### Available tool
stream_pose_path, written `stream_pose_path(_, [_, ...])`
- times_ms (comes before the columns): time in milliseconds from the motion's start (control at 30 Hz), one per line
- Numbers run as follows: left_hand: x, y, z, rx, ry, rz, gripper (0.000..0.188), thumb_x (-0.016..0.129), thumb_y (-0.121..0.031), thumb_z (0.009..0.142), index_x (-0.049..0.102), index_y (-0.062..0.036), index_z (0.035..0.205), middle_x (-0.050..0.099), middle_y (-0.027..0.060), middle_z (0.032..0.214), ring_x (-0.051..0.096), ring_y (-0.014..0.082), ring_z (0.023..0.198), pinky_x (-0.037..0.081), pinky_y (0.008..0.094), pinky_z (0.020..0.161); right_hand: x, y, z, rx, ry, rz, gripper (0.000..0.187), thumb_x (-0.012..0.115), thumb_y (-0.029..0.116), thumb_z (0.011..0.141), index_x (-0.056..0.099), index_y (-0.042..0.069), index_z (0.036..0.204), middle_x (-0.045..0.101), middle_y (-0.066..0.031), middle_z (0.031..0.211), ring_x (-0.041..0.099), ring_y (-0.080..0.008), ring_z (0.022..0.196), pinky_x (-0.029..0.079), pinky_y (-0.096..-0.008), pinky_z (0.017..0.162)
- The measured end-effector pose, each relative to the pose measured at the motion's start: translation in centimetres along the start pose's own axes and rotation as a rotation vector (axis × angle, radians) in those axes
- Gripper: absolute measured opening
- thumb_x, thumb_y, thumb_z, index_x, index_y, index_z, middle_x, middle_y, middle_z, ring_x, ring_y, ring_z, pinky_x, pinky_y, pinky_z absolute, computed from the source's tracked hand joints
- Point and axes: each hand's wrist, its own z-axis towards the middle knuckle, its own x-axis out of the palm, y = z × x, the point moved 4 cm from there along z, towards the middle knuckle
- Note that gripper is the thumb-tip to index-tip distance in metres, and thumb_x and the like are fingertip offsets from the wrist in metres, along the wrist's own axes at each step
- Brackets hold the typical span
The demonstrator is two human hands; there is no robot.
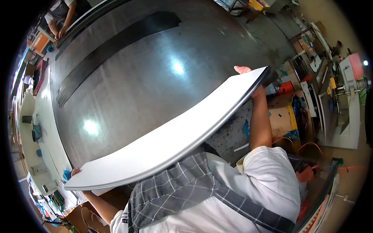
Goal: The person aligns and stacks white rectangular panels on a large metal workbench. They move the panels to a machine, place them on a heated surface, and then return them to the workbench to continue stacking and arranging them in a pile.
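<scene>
A long stack of white sheets (163,143) spans my front, its near edge showing several thin layers and a dark layer at the right end. My left hand (76,171) grips its left end, fingertips showing over the far edge beside a bit of blue. At the raised right end my right hand (243,70) is closed around it, with the thumb side showing past the far edge. Most of both palms is hidden by the stack. Beyond it stretches a large dark grey work surface (128,89), with long black strips (116,46) lying across its far part.
A white ledge (54,128) with small items runs along the left. Another person's hands (59,34) are at the far left edge. To the right are cardboard boxes (280,120), an orange cable (314,145), and a machine with a red top (351,66).
</scene>
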Motion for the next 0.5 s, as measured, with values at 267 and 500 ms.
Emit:
stream_pose_path(267, [0.4,-1.3,0.5,-0.088,-0.014,-0.161,0.046,0.047,-0.001,0.084,0.047,-0.0037,0.130,0.055,0.0062,0.119,0.050,0.0181,0.111,0.035,0.0338,0.101,0.0,0.4,-2.4,-0.220,0.015,0.144,0.046,0.058,-0.001,0.077,0.053,0.004,0.123,0.051,-0.0101,0.136,0.048,-0.0174,0.120,0.033,-0.0317,0.102])
stream_pose_path(500, [0.5,0.9,0.9,-0.050,0.047,-0.521,0.050,0.050,-0.008,0.084,0.045,-0.0055,0.133,0.050,0.0119,0.135,0.046,0.0217,0.123,0.034,0.0373,0.103,0.6,0.1,-2.8,-0.294,-0.015,0.245,0.049,0.054,0.004,0.075,0.051,0.005,0.124,0.058,-0.0045,0.115,0.050,-0.0189,0.112,0.035,-0.0336,0.099])
